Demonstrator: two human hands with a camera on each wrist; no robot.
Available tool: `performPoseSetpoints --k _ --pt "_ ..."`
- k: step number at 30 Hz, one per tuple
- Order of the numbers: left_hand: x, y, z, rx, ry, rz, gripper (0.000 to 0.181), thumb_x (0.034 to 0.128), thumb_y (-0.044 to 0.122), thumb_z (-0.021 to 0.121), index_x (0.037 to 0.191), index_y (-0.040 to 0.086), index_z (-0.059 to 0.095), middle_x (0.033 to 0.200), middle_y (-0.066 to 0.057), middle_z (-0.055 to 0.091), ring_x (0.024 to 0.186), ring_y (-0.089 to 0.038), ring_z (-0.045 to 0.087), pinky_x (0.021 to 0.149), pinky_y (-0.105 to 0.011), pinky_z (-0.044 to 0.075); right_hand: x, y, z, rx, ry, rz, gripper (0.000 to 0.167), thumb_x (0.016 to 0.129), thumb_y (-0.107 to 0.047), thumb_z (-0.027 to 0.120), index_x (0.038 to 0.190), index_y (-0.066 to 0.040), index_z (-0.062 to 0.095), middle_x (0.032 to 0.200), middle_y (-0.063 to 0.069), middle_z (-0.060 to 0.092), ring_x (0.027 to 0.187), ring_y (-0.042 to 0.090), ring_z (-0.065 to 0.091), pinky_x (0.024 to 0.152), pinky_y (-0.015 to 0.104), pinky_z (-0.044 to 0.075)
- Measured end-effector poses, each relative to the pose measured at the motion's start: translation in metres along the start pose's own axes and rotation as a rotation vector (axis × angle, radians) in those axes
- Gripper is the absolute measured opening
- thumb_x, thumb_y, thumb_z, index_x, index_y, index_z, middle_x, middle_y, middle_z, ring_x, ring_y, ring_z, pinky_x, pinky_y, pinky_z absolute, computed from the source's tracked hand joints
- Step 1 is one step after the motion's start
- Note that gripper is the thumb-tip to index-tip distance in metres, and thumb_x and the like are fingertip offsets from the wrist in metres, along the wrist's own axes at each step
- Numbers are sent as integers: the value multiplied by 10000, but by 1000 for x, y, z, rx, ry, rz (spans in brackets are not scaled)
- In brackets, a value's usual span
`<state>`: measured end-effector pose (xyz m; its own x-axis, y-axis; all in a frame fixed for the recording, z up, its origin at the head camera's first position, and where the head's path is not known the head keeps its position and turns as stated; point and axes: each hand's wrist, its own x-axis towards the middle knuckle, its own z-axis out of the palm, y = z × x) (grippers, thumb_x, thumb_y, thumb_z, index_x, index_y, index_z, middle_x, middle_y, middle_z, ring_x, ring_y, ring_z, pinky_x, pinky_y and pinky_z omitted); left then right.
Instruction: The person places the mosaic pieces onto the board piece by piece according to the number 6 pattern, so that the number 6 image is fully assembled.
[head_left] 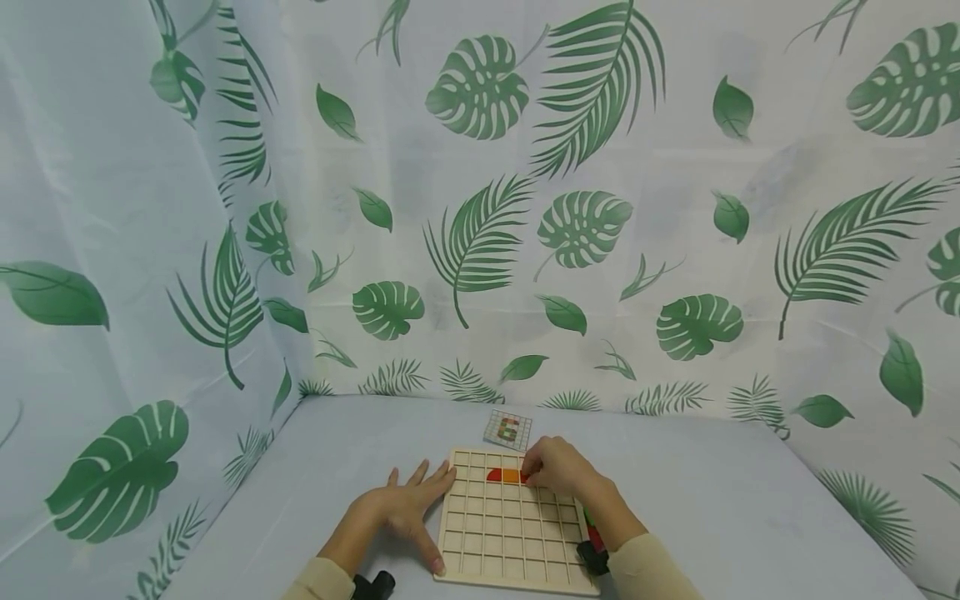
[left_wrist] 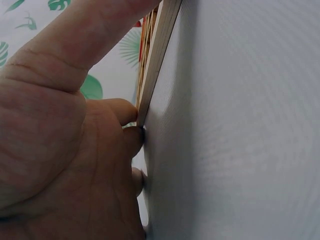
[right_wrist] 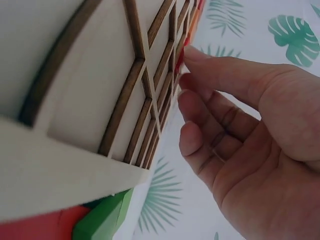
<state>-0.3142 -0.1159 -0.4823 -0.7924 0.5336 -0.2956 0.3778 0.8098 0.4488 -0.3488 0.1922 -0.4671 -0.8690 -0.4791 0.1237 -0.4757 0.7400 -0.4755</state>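
Note:
A wooden grid board (head_left: 498, 546) lies on the table. My left hand (head_left: 401, 506) has its fingers spread along the board's left edge, with the thumb near the front left corner; the left wrist view shows the board's side edge (left_wrist: 159, 55) beside the fingers. In the board's upper rows sit a red piece with a rounded corner (head_left: 494, 475) and an orange piece (head_left: 511, 476). Right of them, my right hand (head_left: 558, 467) pinches a small red piece (right_wrist: 181, 57) at the grid between thumb and forefinger. The hand partly hides that piece.
Behind the board lies a small pattern card (head_left: 507, 429) with a coloured figure on a grid. Green (right_wrist: 102, 215) and red blocks (right_wrist: 42, 225) sit beside the board's right edge, partly hidden by the right arm. A leaf-print cloth (head_left: 480, 250) hangs behind the table.

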Motion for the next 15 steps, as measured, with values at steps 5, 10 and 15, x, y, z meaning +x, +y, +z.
performPoseSetpoints --k 5,10,15 --pt "0 1 1 12 -9 13 1380 623 522 975 1687 243 142 1775 -42 51 1629 -393 -21 1203 -780 -44 -7 1 -4 17 6 18 106 857 -12 818 953 -57 813 898 27 768 785 131 655 688 333 572" --pt "0 1 1 18 -12 17 1377 631 526 970 1688 251 131 1776 -38 47 1628 -396 -26 1203 -782 -42 -16 6 -19 71 55 33 212 902 -36 779 1111 -3 768 948 55 739 819 155 641 683 307 556" --pt "-2 1 -1 29 -9 11 1381 634 542 963 1689 245 122 1775 -46 45 1627 -399 -25 1206 -777 -44 -25 16 -37 71 106 85 236 925 -80 770 1159 -49 761 1050 107 739 855 147 632 715 306 563"
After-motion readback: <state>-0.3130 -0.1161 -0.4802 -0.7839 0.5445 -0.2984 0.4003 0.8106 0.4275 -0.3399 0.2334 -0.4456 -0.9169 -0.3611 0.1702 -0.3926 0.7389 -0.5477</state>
